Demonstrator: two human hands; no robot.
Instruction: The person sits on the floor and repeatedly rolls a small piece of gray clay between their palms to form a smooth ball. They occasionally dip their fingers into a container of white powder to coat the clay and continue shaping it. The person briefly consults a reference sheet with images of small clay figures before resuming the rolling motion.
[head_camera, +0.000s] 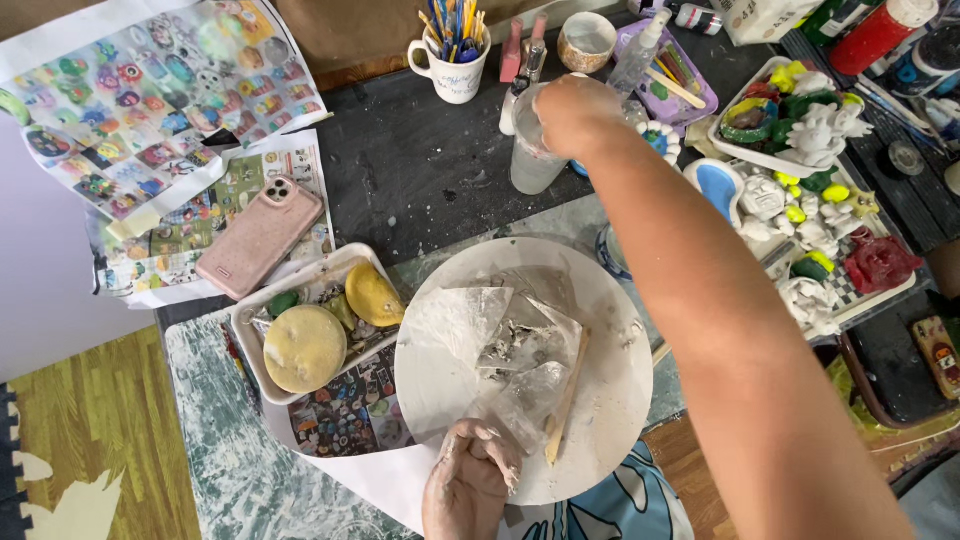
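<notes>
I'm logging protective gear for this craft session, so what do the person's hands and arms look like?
Both are bare: no gloves, sleeves, watch or rings visible. The left hand is dusted with whitish powder over its fingers. The right hand and its long forearm look clean.

Your bench (420, 170) has a dark, paint-streaked top. On it you find a round white board (610, 400) near the front edge, a white tray (262, 392) of yellow discs to its left, a pink phone (260, 237) lying on printed sheets (150, 110), a mug (455, 65) of brushes at the back, and trays of small painted figures (810, 140) on the right.
</notes>
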